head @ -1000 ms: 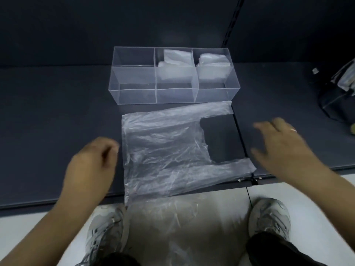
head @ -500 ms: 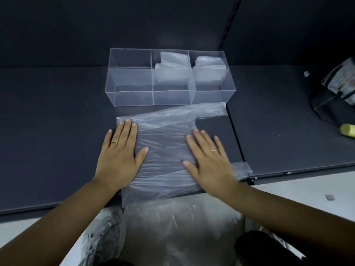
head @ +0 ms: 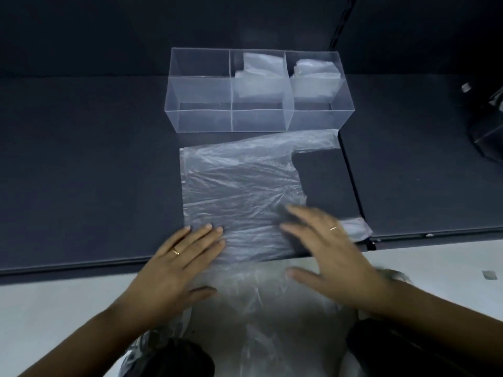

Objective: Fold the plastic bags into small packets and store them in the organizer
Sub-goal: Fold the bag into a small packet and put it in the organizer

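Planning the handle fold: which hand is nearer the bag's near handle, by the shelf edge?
Right. The right hand is over the plastic bag, right beside that handle; the left hand rests at the bag's opposite, closed end.

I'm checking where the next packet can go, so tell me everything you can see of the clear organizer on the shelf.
The organizer is a clear, rigid-looking plastic box, open on top, with two dividers making three compartments in a row. It stands upright on the dark shelf, just behind the flattened plastic bag. The left compartment looks empty; the middle and right ones each hold folded whitish packets. Neither the left hand nor the right hand touches it.
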